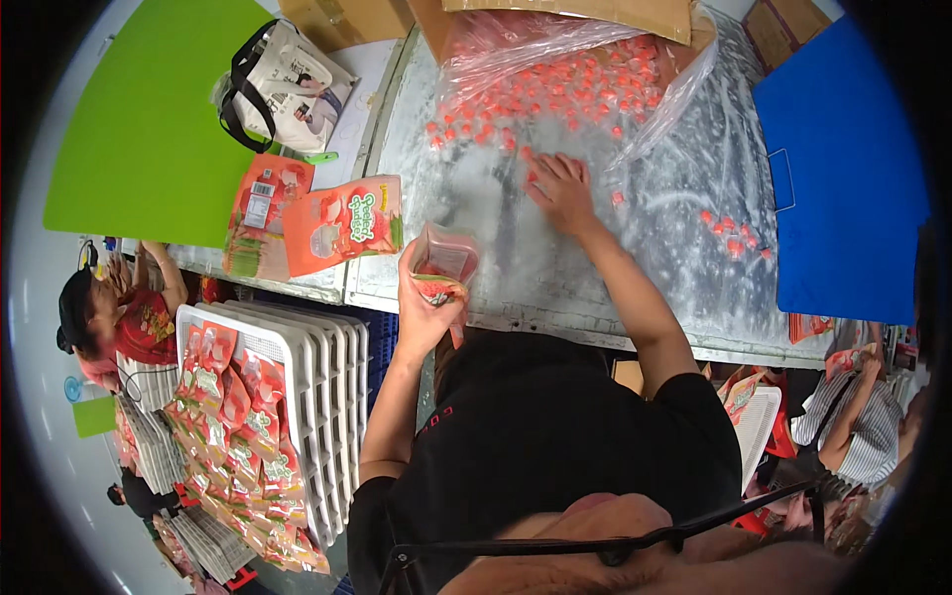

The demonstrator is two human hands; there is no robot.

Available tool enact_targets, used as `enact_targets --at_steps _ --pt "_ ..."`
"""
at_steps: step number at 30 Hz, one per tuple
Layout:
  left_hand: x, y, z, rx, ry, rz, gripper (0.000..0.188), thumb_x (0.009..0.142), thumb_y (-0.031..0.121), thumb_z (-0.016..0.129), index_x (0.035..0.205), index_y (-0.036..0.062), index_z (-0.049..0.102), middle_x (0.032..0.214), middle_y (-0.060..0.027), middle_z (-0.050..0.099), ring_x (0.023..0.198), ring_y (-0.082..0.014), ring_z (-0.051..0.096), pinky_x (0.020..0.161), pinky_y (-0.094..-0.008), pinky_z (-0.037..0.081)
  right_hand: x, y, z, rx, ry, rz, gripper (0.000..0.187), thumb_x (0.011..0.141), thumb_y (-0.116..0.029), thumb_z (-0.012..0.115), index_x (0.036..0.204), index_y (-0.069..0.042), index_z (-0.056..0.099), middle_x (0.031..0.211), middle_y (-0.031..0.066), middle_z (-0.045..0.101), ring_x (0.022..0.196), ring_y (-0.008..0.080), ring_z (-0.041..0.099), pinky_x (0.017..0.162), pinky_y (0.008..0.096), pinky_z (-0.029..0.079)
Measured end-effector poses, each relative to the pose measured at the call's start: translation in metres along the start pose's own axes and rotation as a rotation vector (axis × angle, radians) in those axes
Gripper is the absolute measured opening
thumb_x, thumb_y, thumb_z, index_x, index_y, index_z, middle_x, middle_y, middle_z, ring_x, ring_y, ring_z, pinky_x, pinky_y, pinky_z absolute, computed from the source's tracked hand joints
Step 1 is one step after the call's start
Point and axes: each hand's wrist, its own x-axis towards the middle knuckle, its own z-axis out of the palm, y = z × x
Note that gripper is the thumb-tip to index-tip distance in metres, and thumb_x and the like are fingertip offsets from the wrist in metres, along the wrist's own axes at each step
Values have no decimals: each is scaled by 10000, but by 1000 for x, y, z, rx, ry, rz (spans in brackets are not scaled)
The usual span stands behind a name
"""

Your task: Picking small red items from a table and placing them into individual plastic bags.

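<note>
— "Gripping an open pouch (448, 260) in the left hand (422, 313), near the front edge of the table (535, 268)!"
— "And poised with the right hand (565, 193) beside small red pieces (585, 87), spread before a plastic-lined carton (625, 16)!"

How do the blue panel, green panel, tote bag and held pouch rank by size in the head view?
1. Blue panel and green panel: too alike to rank.
2. Tote bag.
3. Held pouch, in the left hand.

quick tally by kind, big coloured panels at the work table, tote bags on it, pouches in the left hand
Big panels: 2 (green panel, blue panel)
Tote bag: 1
Pouch in the left hand: 1
Total: 4
</note>
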Motion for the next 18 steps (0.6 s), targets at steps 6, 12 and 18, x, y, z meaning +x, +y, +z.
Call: enact_targets --at_steps 6,12,18 --pt "0 -3 -8 -106 -19 -63 981 728 -171 654 1569 43 197 1073 -137 613 858 -175 674 729 -317 586 -49 23 -7 908 167 158 616 1113 -463 347 1597 -85 401 1583 68 504 1450 263 450 1232 423 243" --pt "1 1 -11 -33 6 -14 965 718 -169 667 1555 32 232 1110 -129 611 899 -171 669 828 -325 575 -65 21 -22 987 128 204 577 1081 -386 496 1572 -86 452 1573 102 509 1385 265 510 1182 389 341" --pt "-1 -8 -14 -32 31 -14 938 714 -163 685 1540 21 279 1210 -125 589 970 -168 650 886 -323 556 -84 -10 -24 254 158 -138 592 840 -234 799 1404 -148 639 1355 118 598 1189 301 586 1043 444 423"
